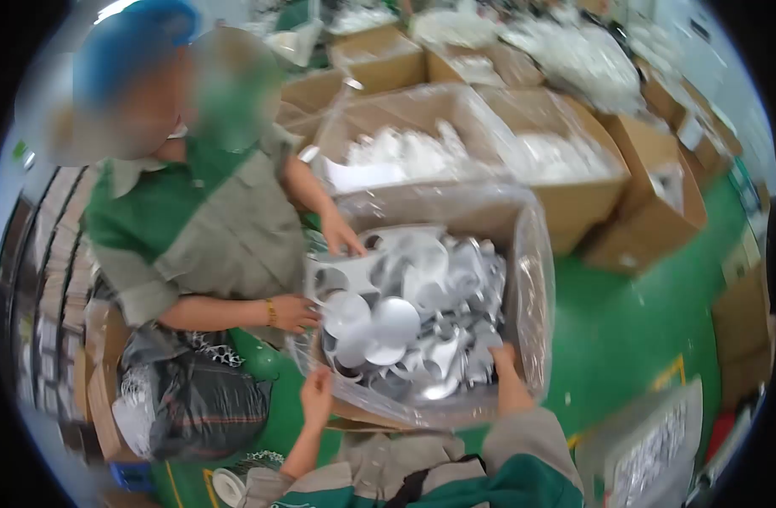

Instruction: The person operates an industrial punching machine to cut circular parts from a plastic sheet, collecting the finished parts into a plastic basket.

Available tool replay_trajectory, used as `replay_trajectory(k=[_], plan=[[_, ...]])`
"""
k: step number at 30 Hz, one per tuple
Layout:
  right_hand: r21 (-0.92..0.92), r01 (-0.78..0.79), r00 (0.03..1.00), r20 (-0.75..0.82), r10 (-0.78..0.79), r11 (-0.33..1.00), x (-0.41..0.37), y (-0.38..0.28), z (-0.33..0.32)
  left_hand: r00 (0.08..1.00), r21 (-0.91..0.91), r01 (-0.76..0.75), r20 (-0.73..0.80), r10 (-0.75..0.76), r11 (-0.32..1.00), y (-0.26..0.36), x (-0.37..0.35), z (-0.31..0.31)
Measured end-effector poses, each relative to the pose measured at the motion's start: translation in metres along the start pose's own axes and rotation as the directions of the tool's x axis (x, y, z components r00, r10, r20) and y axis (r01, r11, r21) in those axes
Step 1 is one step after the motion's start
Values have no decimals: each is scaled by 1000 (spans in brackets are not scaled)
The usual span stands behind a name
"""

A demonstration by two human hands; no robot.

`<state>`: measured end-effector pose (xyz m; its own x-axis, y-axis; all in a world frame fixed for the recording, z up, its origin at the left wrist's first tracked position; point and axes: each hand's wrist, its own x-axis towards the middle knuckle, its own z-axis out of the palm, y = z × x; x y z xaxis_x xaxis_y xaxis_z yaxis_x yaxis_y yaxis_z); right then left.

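Note:
A large carton lined with clear plastic (532, 296) stands in front of me, filled with shiny silver-grey parts (464, 279). Some are round discs (396, 322), others flat plates with round holes. My left hand (317, 391) is at the near left edge of the carton, fingers drawn together; what they hold, if anything, is too small to tell. Inside the carton's right side, my right hand (503, 356) reaches to the silver parts, its fingertips partly hidden among them. Across the left side, a co-worker's two hands (341, 233) touch a plate with holes.
A co-worker (227, 212) in a green and grey shirt stands at the left. Cartons of white parts (405, 152) stand behind. A black bag (210, 406) lies at lower left, a grey bin (650, 449) at lower right. Green floor (608, 339) shows on the right.

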<state>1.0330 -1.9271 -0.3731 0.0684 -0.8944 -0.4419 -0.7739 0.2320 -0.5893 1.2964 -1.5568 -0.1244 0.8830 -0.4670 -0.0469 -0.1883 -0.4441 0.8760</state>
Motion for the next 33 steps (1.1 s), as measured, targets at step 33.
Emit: replay_trajectory(k=[33], plan=[[78,619,736,-404,-543,782,-149,-110,-43,-234,-635,746,-533,-813,202,-210,-629,103]])
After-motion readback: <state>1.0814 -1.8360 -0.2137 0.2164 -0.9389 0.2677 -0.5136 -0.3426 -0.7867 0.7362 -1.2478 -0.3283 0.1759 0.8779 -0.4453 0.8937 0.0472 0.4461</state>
